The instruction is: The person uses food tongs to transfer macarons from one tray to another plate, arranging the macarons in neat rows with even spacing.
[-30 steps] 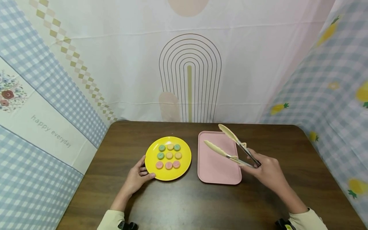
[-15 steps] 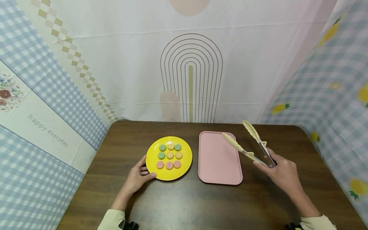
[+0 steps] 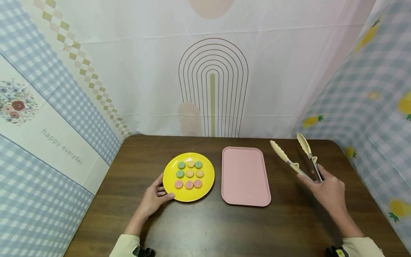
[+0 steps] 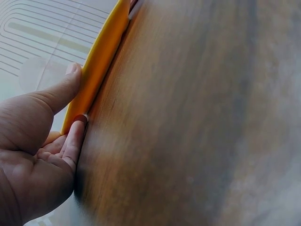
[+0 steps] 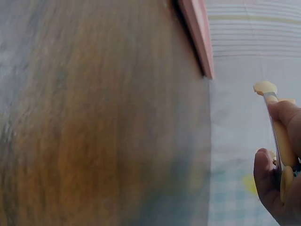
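A yellow plate (image 3: pixel 205 187) lies at the left of the table in the head view, bearing several small round macaron-like pieces (image 3: pixel 189 174) in green, pale yellow and pink. My left hand (image 3: pixel 151 200) holds its left rim; in the left wrist view the thumb (image 4: pixel 70 84) is on the rim and the fingers are low against its side. At the right, my right hand (image 3: pixel 329 191) grips metal tongs (image 3: pixel 293 165) with cream tips. The tongs are spread apart, with nothing between their tips, above the table right of the pink tray (image 3: pixel 245 178).
The pink tray stands right of the plate with a narrow gap between them. The brown wooden table (image 3: pixel 205 228) reaches a patterned cloth (image 3: pixel 154 71) at the back. Checked cloths hang at both sides.
My right hand has moved to the right with the tongs, from over the tray to beyond its right side. The left hand and the plate have stayed in place.
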Available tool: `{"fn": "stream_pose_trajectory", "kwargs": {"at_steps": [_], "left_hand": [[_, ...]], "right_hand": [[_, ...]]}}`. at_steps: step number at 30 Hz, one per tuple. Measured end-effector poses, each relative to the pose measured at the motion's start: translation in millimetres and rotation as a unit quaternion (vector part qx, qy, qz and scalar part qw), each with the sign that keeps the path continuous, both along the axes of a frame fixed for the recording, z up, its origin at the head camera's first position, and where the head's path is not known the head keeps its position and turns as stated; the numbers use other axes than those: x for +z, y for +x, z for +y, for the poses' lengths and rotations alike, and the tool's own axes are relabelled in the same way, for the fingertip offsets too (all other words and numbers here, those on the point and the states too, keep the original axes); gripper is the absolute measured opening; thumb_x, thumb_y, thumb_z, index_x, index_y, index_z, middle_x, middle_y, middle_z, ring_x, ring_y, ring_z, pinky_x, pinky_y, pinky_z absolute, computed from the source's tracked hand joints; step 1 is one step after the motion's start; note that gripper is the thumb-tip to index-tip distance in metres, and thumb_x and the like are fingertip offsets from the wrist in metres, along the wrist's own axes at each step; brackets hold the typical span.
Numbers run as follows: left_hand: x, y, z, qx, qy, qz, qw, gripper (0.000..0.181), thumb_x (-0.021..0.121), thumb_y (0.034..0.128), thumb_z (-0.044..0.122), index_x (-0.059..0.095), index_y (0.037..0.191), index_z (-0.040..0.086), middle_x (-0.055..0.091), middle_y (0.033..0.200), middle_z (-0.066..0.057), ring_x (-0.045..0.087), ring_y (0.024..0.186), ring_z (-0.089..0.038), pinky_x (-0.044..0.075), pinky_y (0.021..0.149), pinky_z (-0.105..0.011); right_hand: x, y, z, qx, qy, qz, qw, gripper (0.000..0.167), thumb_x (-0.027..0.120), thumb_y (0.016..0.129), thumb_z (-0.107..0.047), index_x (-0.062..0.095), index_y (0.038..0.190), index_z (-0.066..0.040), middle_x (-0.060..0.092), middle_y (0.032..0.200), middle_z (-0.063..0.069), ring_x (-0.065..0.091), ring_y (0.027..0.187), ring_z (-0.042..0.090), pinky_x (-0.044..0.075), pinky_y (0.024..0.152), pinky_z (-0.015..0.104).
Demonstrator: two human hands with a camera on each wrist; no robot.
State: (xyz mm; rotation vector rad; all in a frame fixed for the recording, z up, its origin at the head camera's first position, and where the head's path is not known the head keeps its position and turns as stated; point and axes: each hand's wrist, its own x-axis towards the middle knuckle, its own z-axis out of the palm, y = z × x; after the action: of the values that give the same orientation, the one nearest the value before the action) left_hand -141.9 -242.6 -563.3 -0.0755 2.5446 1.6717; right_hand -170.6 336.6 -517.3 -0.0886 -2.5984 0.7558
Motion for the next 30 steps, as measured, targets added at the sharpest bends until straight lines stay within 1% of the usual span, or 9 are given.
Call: {"fn": "stream_pose_trajectory", "kwargs": {"at_steps": [4, 9, 11, 13, 17, 20, 25, 27, 30], "left_hand": [[-0.4, 0.4, 0.3, 0.000, -0.001, -0.001, 1.0000, 0.097, 0.084, 0.0871, 0.017, 0.024, 0.162, 0.005, 0.044, 0.154, -0.021, 0.063, 0.114, -0.029, 0.055, 0.088, -0.026], [0.7, 0.9, 0.5, 0.002, -0.002, 0.000, 1.0000, 0.097, 0.084, 0.0871, 0.016, 0.024, 0.163, 0.006, 0.044, 0.155, -0.021, 0.063, 0.114, -0.029, 0.056, 0.088, -0.026], [0.9, 0.9, 0.7, 0.002, -0.003, 0.001, 1.0000, 0.096, 0.084, 0.0872, 0.016, 0.024, 0.163, 0.006, 0.044, 0.155, -0.021, 0.063, 0.114, -0.029, 0.056, 0.088, -0.027], [1.2, 1.2, 0.8, 0.003, -0.003, 0.002, 1.0000, 0.096, 0.084, 0.0872, 0.016, 0.025, 0.162, 0.005, 0.045, 0.154, -0.021, 0.063, 0.114, -0.029, 0.056, 0.089, -0.027], [0.9, 1.4, 1.5, 0.003, 0.001, 0.001, 1.0000, 0.096, 0.084, 0.0870, 0.016, 0.025, 0.162, 0.006, 0.045, 0.154, -0.021, 0.063, 0.114, -0.029, 0.056, 0.089, -0.027], [0.5, 1.5, 2.0, 0.002, 0.004, 0.001, 1.0000, 0.097, 0.084, 0.0867, 0.016, 0.025, 0.162, 0.006, 0.044, 0.155, -0.020, 0.063, 0.114, -0.029, 0.056, 0.089, -0.027], [0.4, 1.9, 1.3, 0.001, 0.002, 0.002, 1.0000, 0.097, 0.084, 0.0869, 0.016, 0.025, 0.162, 0.005, 0.043, 0.156, -0.021, 0.063, 0.115, -0.029, 0.056, 0.088, -0.027], [0.6, 1.9, 0.8, 0.001, 0.001, 0.002, 1.0000, 0.097, 0.084, 0.0873, 0.017, 0.024, 0.162, 0.005, 0.043, 0.156, -0.021, 0.063, 0.115, -0.029, 0.056, 0.088, -0.027], [0.3, 0.8, 0.2, 0.000, 0.001, 0.002, 1.0000, 0.097, 0.083, 0.0874, 0.016, 0.024, 0.162, 0.005, 0.042, 0.156, -0.022, 0.063, 0.115, -0.030, 0.056, 0.088, -0.027]], "right_hand": [[-7.2, -2.9, 5.8, -0.005, 0.001, -0.021, 0.9998, 0.073, 0.083, 0.084, -0.044, 0.060, 0.136, 0.001, 0.072, 0.075, 0.016, 0.067, 0.071, 0.040, 0.043, 0.074, 0.065], [-14.7, -7.5, 8.5, -0.005, 0.007, -0.052, 0.9986, 0.079, 0.079, 0.087, -0.048, 0.055, 0.142, 0.003, 0.068, 0.071, 0.013, 0.065, 0.075, 0.044, 0.043, 0.073, 0.065], [-17.7, -9.1, 9.1, -0.004, 0.009, -0.065, 0.9978, 0.082, 0.078, 0.088, -0.049, 0.053, 0.144, 0.004, 0.070, 0.077, 0.020, 0.065, 0.078, 0.048, 0.043, 0.071, 0.065], [-20.0, -11.0, 9.9, -0.003, 0.012, -0.083, 0.9965, 0.086, 0.076, 0.089, -0.051, 0.049, 0.147, 0.007, 0.071, 0.091, 0.030, 0.064, 0.083, 0.052, 0.043, 0.071, 0.064], [-24.4, -14.1, 11.7, -0.001, 0.019, -0.105, 0.9942, 0.089, 0.075, 0.090, -0.053, 0.046, 0.147, 0.009, 0.066, 0.110, 0.038, 0.063, 0.082, 0.050, 0.043, 0.068, 0.060], [-27.0, -15.2, 12.2, 0.001, 0.021, -0.116, 0.9930, 0.089, 0.075, 0.089, -0.054, 0.047, 0.147, 0.009, 0.066, 0.111, 0.038, 0.063, 0.079, 0.047, 0.043, 0.066, 0.059], [-28.1, -16.3, 12.5, 0.003, 0.027, -0.139, 0.9900, 0.091, 0.072, 0.091, -0.057, 0.045, 0.148, 0.009, 0.054, 0.127, 0.044, 0.059, 0.096, 0.061, 0.044, 0.068, 0.064], [-27.4, -16.1, 11.9, 0.006, 0.033, -0.144, 0.9890, 0.092, 0.072, 0.090, -0.057, 0.045, 0.148, 0.009, 0.055, 0.126, 0.044, 0.058, 0.098, 0.064, 0.044, 0.068, 0.065], [-26.2, -15.3, 10.5, 0.016, 0.048, -0.144, 0.9883, 0.092, 0.074, 0.089, -0.057, 0.046, 0.147, 0.010, 0.058, 0.119, 0.044, 0.059, 0.092, 0.063, 0.044, 0.065, 0.064]]}}
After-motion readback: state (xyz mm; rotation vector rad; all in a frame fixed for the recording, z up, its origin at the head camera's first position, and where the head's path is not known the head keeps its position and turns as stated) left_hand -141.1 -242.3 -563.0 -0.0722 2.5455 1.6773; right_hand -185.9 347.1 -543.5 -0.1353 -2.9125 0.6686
